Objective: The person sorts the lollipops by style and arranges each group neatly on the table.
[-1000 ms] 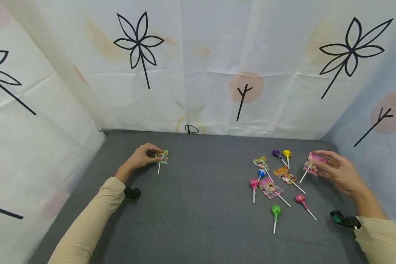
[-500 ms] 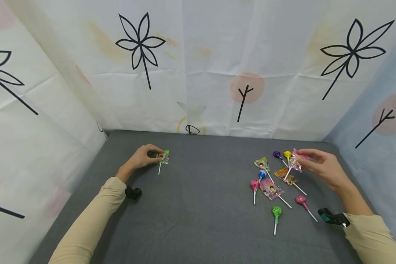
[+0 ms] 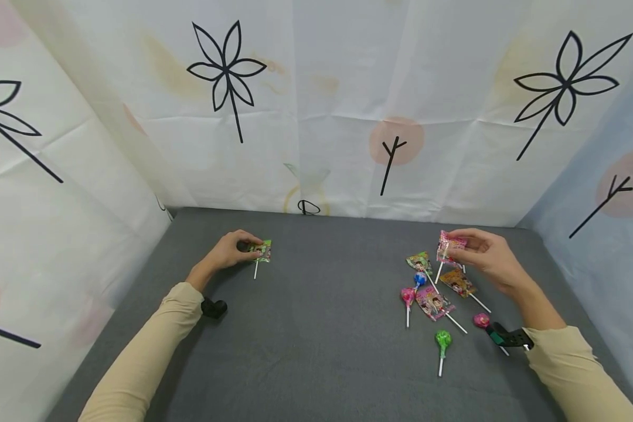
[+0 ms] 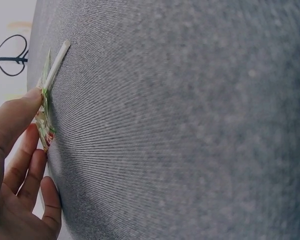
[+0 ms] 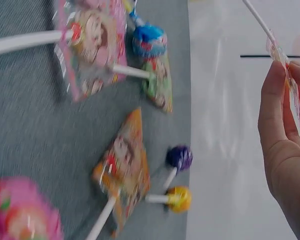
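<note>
My left hand (image 3: 231, 249) pinches a lollipop in a flat green wrapper (image 3: 264, 251) between thumb and fingers, at the far left of the table; its white stick points toward me. In the left wrist view that lollipop (image 4: 46, 115) is seen edge-on, close to the cloth. My right hand (image 3: 486, 257) holds a pink-wrapped lollipop (image 3: 446, 246) by its wrapper, raised above the pile at the right. The right wrist view shows this lollipop (image 5: 280, 55) pinched between thumb and fingertips, well off the table. Purple and yellow lollipops are mostly hidden behind it in the head view.
Below the right hand lie an orange-wrapped lollipop (image 3: 458, 283), a pink-wrapped one (image 3: 434, 302) and a green-wrapped one (image 3: 419, 261). Round-headed lollipops in blue (image 3: 419, 279), pink (image 3: 408, 296) and green (image 3: 443, 338) lie around them. Grey cloth (image 3: 322, 316) covers the table; white curtains (image 3: 337, 70) hang behind.
My right hand has moved left with the pink-wrapped lollipop, from the right side across the pile, passing over the yellow and purple lollipops. The left hand has stayed in place.
</note>
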### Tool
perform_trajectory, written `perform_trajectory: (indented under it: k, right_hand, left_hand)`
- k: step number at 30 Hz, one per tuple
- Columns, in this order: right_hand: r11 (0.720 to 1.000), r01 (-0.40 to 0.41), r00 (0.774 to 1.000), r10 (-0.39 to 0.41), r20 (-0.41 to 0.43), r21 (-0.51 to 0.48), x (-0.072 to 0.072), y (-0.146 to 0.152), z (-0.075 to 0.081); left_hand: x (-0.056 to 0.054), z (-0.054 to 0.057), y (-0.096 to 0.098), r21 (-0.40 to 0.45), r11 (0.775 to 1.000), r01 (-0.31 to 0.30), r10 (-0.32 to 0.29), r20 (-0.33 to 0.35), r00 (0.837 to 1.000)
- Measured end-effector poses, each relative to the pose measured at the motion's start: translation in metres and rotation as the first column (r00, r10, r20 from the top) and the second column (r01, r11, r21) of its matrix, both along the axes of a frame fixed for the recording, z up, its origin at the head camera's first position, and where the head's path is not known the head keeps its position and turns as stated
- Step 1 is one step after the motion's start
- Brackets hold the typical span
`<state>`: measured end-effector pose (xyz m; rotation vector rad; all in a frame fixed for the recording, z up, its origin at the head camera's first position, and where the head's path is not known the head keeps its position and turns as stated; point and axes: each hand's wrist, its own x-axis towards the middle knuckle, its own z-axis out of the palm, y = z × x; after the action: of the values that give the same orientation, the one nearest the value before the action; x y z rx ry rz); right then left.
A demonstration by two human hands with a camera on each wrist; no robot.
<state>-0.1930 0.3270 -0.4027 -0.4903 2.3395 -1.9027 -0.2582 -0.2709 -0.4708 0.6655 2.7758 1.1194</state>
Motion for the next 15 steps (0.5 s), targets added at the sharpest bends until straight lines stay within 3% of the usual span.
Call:
perform_trajectory:
  k: [9,15]
  right_hand:
    - [0.993,-0.081,0.995,0.086,0.052,-0.089,-0.010,-0.036,0.003]
    - [0.995,-0.082,0.995,0.085,0.048,-0.048,-0.018,-0.061,0.004]
  left_hand:
    - [0.000,-0.001,0.001,-0.001,1.000,0.007,-0.007,-0.021,1.000]
    - [-0.001,0.000,0.001,-0.004,1.000,0.006,-0.006,-0.011,1.000]
